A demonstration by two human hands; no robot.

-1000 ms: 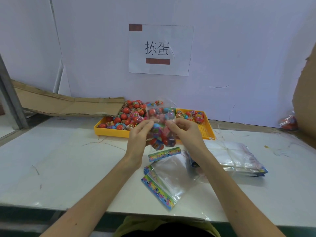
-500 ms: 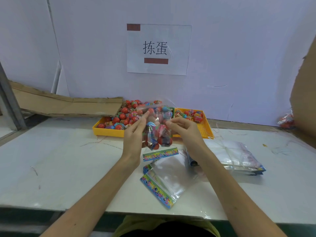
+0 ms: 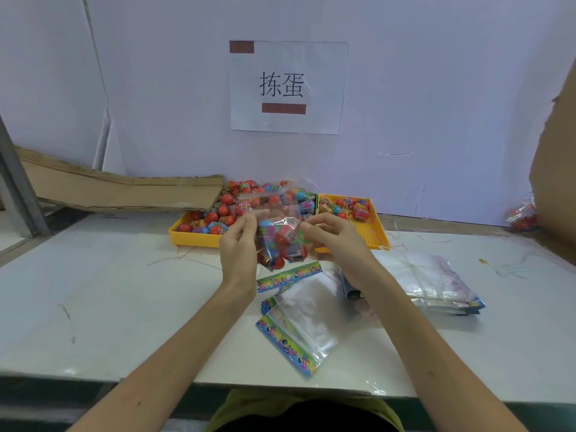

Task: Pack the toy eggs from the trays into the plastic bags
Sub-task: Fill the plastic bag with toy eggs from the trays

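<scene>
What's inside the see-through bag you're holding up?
The clear bag, pinched between the left hand and right hand, holds colourful toy eggs: red, blue and pink ones show. Eggs behind those are covered, so the count is unclear.

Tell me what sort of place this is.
Probably a small factory packing station: yellow trays heaped with toy eggs, a stack of empty plastic bags on the white table, and a printed sign on the wall.

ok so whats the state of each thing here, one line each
filled bag: held up between both hands, eggs inside
left hand: pinches the bag's left side
right hand: pinches the bag's right side
left tray: heaped with eggs
right tray: few eggs, mostly bare
empty bags: flat on table
bag stack: lying bundled
</scene>
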